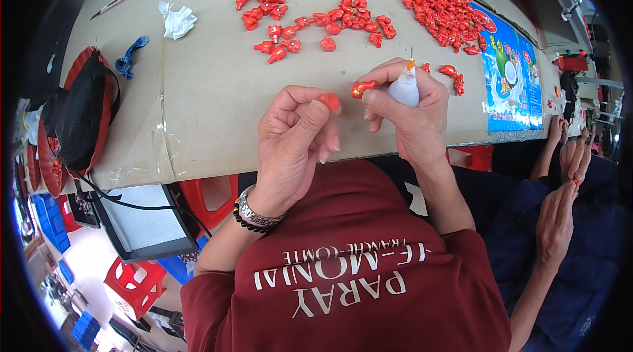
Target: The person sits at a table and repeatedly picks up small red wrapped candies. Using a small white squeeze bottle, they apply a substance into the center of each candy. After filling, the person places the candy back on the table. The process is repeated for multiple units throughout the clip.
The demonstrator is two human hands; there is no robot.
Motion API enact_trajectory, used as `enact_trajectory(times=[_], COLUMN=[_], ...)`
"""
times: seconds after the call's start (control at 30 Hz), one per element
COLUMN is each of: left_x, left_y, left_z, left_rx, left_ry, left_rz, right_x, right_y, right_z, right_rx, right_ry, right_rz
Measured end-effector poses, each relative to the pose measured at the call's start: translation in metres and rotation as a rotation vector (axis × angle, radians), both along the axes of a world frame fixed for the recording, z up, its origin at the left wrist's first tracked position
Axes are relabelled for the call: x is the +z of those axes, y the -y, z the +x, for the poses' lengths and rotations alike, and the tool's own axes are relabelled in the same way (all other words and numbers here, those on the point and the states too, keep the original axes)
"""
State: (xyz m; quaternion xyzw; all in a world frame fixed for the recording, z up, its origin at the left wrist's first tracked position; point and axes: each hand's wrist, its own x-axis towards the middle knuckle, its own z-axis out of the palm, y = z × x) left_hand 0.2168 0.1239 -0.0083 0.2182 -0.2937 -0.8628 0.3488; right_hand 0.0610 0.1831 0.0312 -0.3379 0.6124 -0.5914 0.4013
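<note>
Near the table's front edge, my left hand (293, 137) pinches a small rounded red piece (328, 102) between thumb and fingertips. To its right, my right hand (417, 114) holds two things. Its thumb and forefinger grip a small red piece with gold marks (361, 89). Tucked in the same hand is a white squeeze bottle (404, 90) with an orange collar and a thin needle tip pointing up. A narrow gap separates the two red pieces. Beyond my hands lie several loose red pieces (343, 19), of a similar shiny red with knobbly shapes.
A large heap of red pieces (442, 9) lies at the far right beside a blue printed sheet (511, 75). Crumpled white tissue (177, 20), a pen (109, 6) and a black-and-red bag (82, 111) are at the left. A co-worker's hands (557, 220) are at the right.
</note>
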Motion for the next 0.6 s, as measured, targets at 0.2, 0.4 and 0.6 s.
enact_trajectory(times=[0.2,0.4,0.6], left_x=[0.0,-0.002,-0.002], left_y=[0.0,-0.001,-0.001], left_z=[-0.002,-0.002,-0.001], left_rx=[0.03,0.037,0.016], left_ry=[0.134,0.223,0.194], left_rz=[-0.168,-0.287,-0.246], right_x=[0.01,0.014,0.004], right_y=[0.001,0.003,-0.002], right_z=[0.004,0.007,0.003], right_rx=[-0.012,-0.013,0.045], right_ry=[0.021,0.051,0.041], right_rz=[0.112,0.092,0.049])
